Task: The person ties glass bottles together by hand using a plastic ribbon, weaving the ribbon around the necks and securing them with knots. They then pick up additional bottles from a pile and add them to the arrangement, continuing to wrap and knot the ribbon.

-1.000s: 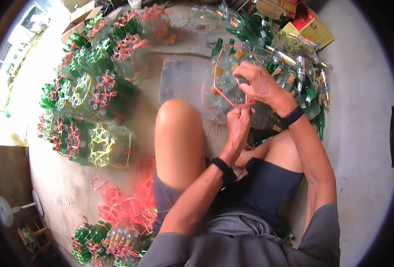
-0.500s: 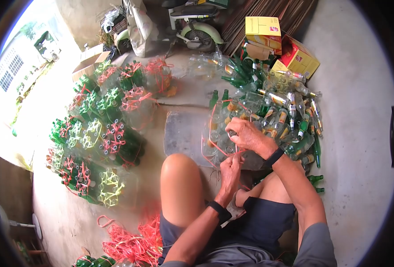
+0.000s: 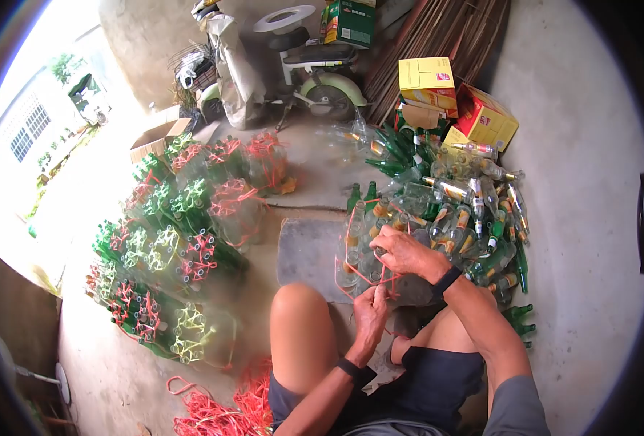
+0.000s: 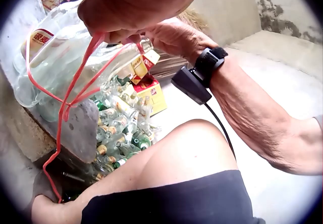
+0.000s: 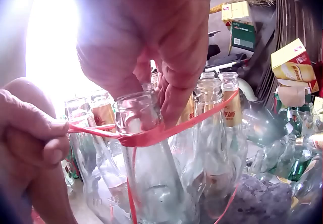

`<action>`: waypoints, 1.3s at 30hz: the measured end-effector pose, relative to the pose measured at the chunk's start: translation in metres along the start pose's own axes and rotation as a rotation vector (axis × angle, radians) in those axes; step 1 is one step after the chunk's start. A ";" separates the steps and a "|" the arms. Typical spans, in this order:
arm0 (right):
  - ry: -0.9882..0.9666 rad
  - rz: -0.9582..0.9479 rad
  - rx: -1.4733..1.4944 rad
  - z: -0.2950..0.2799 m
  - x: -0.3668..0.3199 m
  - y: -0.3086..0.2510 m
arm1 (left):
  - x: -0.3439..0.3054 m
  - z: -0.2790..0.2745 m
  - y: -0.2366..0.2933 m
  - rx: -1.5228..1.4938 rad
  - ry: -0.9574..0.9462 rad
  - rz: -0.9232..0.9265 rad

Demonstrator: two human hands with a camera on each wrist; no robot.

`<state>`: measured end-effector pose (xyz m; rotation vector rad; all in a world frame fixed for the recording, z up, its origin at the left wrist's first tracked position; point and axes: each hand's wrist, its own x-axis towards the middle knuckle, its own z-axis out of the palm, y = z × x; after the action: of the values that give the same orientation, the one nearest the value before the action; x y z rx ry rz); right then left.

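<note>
A cluster of clear glass bottles (image 5: 103, 166) stands upright with red plastic string (image 5: 189, 124) around it. My left hand (image 3: 371, 310) is at the near side of the cluster and pinches the string between thumb and fingers. From its grip the string (image 4: 59, 138) also trails down toward the foot in the left wrist view. My right hand (image 3: 409, 256) reaches over the cluster, fingers curled at the neck of the front bottle (image 5: 154, 178). The string passes across that neck; the fingertips are partly hidden behind the glass.
Loose bottles (image 3: 475, 211) lie heaped on the right, below yellow and red cartons (image 3: 485, 120). Tied bundles of bottles (image 3: 166, 251) stand in rows on the left. A tangle of red string (image 3: 224, 407) lies by the left knee. A scooter (image 3: 329, 94) is parked behind.
The head view has tilted up, so the scooter and cartons show more fully and the hands sit lower. Both hands stay at the string and the front bottle.
</note>
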<state>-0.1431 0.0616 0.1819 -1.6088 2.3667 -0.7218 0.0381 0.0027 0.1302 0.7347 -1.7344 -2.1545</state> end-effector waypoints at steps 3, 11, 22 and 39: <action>0.031 0.002 0.008 -0.002 -0.002 0.000 | -0.003 -0.002 0.008 -0.053 0.038 0.035; -0.016 0.014 0.186 -0.016 -0.029 -0.023 | 0.007 -0.006 -0.013 0.135 0.118 0.202; 0.085 -0.125 0.099 -0.008 -0.037 -0.013 | 0.010 -0.015 0.000 0.264 0.074 0.272; 0.093 0.009 0.208 -0.005 -0.034 -0.013 | 0.010 -0.028 0.011 0.444 -0.042 0.318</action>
<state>-0.1211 0.0907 0.1888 -1.5073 2.2705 -1.0244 0.0442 -0.0279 0.1345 0.4675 -2.2115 -1.6066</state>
